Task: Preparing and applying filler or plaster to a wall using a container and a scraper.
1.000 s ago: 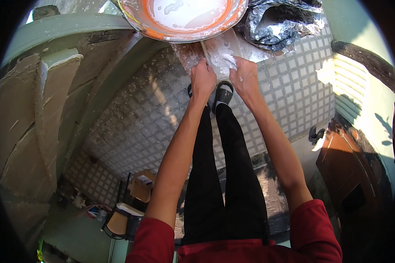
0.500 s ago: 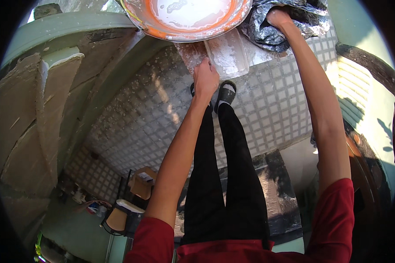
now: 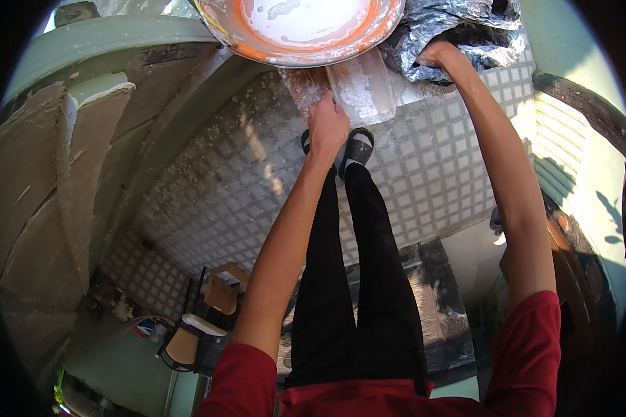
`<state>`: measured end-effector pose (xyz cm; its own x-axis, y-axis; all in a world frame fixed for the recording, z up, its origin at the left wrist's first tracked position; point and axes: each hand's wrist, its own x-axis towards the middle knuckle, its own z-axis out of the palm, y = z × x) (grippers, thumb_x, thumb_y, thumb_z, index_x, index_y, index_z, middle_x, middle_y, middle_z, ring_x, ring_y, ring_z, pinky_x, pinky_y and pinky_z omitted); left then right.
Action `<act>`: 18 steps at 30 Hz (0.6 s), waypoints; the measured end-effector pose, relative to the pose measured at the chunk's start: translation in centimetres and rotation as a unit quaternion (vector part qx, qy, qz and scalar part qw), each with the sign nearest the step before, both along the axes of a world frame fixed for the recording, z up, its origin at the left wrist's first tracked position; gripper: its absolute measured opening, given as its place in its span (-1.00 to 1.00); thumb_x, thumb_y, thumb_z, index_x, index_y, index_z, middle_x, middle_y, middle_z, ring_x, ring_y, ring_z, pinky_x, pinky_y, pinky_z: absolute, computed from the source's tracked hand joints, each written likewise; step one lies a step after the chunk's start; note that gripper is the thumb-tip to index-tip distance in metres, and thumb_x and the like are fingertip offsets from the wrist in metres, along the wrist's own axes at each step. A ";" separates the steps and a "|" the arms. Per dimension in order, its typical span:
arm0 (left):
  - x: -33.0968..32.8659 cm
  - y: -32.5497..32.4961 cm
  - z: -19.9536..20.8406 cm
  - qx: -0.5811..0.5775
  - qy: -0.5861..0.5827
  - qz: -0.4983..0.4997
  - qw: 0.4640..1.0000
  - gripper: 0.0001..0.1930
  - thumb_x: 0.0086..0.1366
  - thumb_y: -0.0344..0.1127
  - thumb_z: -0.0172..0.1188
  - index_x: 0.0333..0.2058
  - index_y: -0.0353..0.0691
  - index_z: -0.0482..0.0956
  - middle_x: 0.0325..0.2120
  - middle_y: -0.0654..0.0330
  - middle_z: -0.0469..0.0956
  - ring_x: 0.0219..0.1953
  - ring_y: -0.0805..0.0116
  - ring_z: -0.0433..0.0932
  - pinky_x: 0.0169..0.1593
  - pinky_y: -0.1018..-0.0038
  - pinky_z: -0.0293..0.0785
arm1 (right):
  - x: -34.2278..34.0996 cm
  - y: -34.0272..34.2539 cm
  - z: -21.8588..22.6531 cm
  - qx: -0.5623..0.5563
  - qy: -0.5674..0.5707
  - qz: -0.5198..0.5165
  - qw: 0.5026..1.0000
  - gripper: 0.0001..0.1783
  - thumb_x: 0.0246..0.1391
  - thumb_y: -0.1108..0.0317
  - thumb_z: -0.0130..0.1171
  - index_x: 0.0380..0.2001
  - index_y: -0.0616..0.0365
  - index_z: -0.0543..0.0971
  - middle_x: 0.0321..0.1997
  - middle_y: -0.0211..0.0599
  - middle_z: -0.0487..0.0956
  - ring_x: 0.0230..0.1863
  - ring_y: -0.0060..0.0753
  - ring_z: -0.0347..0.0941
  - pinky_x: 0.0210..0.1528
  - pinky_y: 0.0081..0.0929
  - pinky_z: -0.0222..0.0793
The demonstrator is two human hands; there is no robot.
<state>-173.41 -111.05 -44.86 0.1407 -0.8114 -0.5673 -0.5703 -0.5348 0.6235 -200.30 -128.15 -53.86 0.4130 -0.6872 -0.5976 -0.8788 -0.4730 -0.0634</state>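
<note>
My left hand point(image 3: 327, 124) hangs with curled fingers just below a white-dusted clear plastic tray point(image 3: 365, 94) and a brown board point(image 3: 303, 89). Whatever those fingers hold, if anything, is hidden. At the far right, my right hand point(image 3: 439, 53) reaches into the mouth of a crumpled silver-and-black bag point(image 3: 424, 28). Its fingers are lost inside the dark fold. Between and beyond both hands stands a wide orange basin point(image 3: 257, 53), its rim smeared white, holding a milky white liquid point(image 3: 306, 17).
Leaning boards point(image 3: 31, 187) and a curved pale green ledge point(image 3: 118, 35) line the left side. My sandalled feet point(image 3: 357, 147) stand on spattered tiles point(image 3: 424, 160). Behind are a cardboard box point(image 3: 222, 288) and a chair point(image 3: 182, 345). A dark log-like piece point(image 3: 584, 104) lies at right.
My right hand has drawn slightly back toward me and left inside the bag, and the bag's folds have shifted. My left hand has barely moved.
</note>
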 end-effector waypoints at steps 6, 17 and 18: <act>-0.4 -0.2 0.0 -0.004 0.002 -0.006 1.000 -0.78 0.20 -0.43 0.02 -0.20 -0.43 0.45 -0.36 -0.35 0.50 -0.20 -0.32 0.48 -0.13 0.02 0.38 | -0.8 0.1 0.2 0.105 -0.036 -0.104 0.988 -0.58 0.06 0.16 -0.06 -0.06 0.10 0.53 0.02 -0.24 0.48 -0.04 -0.26 0.39 0.03 -0.32 0.27; -0.5 -0.3 0.2 0.008 0.009 -0.011 1.000 -0.78 0.19 -0.44 0.00 -0.21 -0.46 0.43 -0.36 -0.37 0.50 -0.20 -0.33 0.48 -0.12 0.01 0.37 | -4.6 -1.3 -3.3 0.268 -0.159 -0.347 0.884 -0.73 -0.01 0.24 0.07 -0.36 0.21 0.61 -0.42 -0.37 0.59 -0.48 -0.51 0.36 -0.41 -0.34 0.37; -1.2 -0.3 0.2 0.005 0.019 -0.012 1.000 -0.78 0.19 -0.45 0.00 -0.21 -0.46 0.43 -0.36 -0.37 0.50 -0.20 -0.33 0.48 -0.12 0.01 0.37 | -6.1 -1.3 -3.7 0.264 -0.152 -0.350 0.886 -0.73 -0.01 0.24 0.07 -0.36 0.21 0.61 -0.42 -0.37 0.59 -0.48 -0.51 0.36 -0.41 -0.34 0.37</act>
